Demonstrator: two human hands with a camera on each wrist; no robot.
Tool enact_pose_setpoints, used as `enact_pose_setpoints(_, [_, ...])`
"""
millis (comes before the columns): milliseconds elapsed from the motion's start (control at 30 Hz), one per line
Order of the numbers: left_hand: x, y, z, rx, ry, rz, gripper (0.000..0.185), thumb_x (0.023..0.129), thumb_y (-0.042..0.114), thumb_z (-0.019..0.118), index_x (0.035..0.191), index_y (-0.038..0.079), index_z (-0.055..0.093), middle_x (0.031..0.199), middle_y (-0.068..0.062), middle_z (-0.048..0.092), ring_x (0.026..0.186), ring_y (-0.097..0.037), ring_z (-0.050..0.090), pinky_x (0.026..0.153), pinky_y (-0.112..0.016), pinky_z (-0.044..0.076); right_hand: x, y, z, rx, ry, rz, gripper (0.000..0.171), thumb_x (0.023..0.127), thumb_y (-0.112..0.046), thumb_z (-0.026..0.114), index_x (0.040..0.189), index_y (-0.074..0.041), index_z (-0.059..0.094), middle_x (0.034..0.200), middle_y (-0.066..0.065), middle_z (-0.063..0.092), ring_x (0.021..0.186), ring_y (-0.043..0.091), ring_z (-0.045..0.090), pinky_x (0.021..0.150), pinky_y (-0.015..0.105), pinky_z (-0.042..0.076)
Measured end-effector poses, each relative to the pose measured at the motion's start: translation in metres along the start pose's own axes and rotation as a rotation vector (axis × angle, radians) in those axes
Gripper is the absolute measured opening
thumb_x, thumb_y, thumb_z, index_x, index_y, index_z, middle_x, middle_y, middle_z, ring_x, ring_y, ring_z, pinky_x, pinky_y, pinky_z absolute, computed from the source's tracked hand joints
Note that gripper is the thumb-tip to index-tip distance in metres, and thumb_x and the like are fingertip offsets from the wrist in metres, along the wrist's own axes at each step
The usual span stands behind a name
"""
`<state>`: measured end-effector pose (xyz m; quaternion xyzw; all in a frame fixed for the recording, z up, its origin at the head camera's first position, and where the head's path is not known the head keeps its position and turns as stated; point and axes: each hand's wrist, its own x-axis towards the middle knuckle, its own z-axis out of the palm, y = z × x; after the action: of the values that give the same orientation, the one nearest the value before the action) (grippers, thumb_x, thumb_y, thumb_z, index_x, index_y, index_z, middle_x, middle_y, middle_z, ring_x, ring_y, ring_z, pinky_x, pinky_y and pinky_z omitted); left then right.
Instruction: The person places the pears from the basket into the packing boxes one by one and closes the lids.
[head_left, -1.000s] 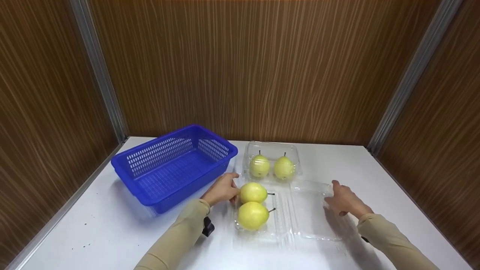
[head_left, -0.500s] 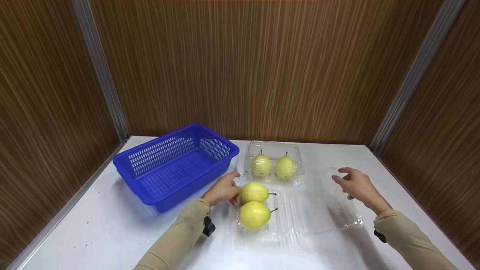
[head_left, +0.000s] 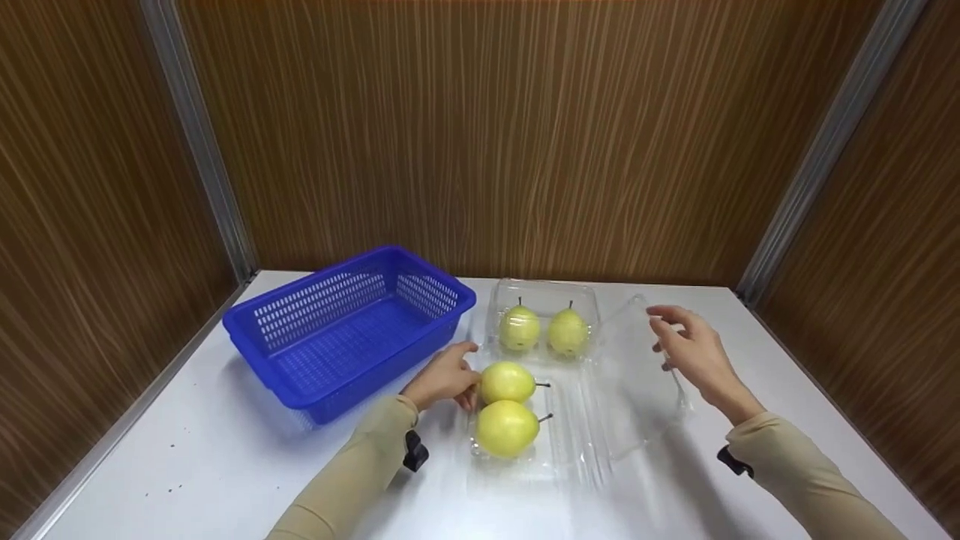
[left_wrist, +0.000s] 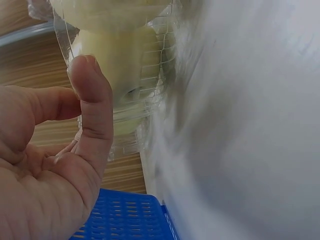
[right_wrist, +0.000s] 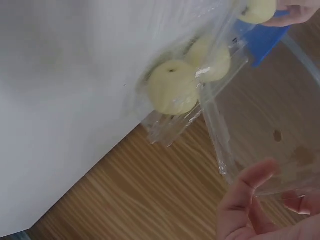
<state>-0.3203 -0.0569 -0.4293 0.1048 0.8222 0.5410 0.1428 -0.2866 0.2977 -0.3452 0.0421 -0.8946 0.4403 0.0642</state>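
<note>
Two yellow pears (head_left: 507,428) lie in the base of a clear plastic clamshell box (head_left: 551,465), stems pointing right. My left hand (head_left: 444,377) holds the base's left side; in the left wrist view its thumb (left_wrist: 92,100) lies against the clear wall, and the other fingers are partly hidden. My right hand (head_left: 697,356) holds the far edge of the hinged lid (head_left: 637,390), which stands tilted up from the table on the right. In the right wrist view, thumb and fingers sit on either side of the lid's edge (right_wrist: 280,192).
A blue slotted basket (head_left: 352,337) stands at the left. Behind the open box, a second clear box (head_left: 544,289) contains two upright pears (head_left: 568,332). Wood-grain panels (head_left: 480,150) enclose the white table (head_left: 187,465) at the back and sides.
My right hand has taken the lid from lying flat on the table to a raised tilt, swinging it up and leftward. The left hand stays at the box's side.
</note>
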Motion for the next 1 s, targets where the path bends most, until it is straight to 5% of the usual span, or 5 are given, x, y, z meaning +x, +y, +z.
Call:
enact_pose_setpoints(200, [0.0,0.0,0.0,-0.018,0.005,-0.003,0.063,0.089,-0.003,0.052,0.149,-0.002,0.03,0.064,-0.007,0.058,0.046,-0.015,0.058,0.063,-0.048,0.059,0.001,-0.019,0.019,0.032,0.045,-0.1,0.051,0.1,-0.041,0.05,0.145,-0.018,0.044,0.14,0.015,0.044,0.11,0.028,0.055,0.073,0.03,0.055])
enact_pose_setpoints(367, [0.002,0.001,0.002,-0.073,0.0,-0.018,0.064,0.089,-0.004,0.051,0.149,-0.001,0.028,0.064,-0.009,0.058,0.046,-0.015,0.058,0.058,-0.041,0.059,0.002,-0.029,0.034,0.066,0.022,-0.217,0.043,0.102,-0.035,0.051,0.14,-0.017,0.054,0.15,0.012,0.037,0.131,0.033,0.04,0.098,0.052,0.044])
enact_pose_setpoints(500, [0.002,0.0,0.003,-0.133,-0.018,-0.055,0.064,0.09,-0.002,0.049,0.149,0.0,0.025,0.064,-0.01,0.059,0.047,-0.016,0.058,0.055,-0.036,0.058,0.002,-0.034,0.051,0.096,0.004,-0.359,0.031,0.101,-0.026,0.053,0.126,-0.014,0.065,0.153,0.011,0.035,0.139,0.034,0.035,0.104,0.058,0.037])
enact_pose_setpoints(700, [0.003,-0.002,0.003,-0.176,-0.025,-0.082,0.06,0.091,0.0,0.047,0.147,0.0,0.025,0.065,-0.01,0.057,0.045,-0.015,0.057,0.047,-0.028,0.054,-0.001,-0.044,0.076,0.012,-0.041,-0.552,0.025,0.1,-0.02,0.053,0.119,-0.016,0.069,0.152,0.011,0.039,0.141,0.032,0.035,0.106,0.063,0.033])
enact_pose_setpoints(1000, [0.006,-0.004,0.004,-0.161,0.007,-0.095,0.053,0.094,0.006,0.045,0.144,0.0,0.031,0.071,-0.01,0.055,0.05,-0.017,0.057,0.047,-0.026,0.052,-0.003,-0.051,0.102,-0.166,-0.122,-0.702,0.024,0.101,-0.026,0.052,0.117,-0.022,0.069,0.142,0.01,0.05,0.138,0.031,0.038,0.11,0.06,0.032])
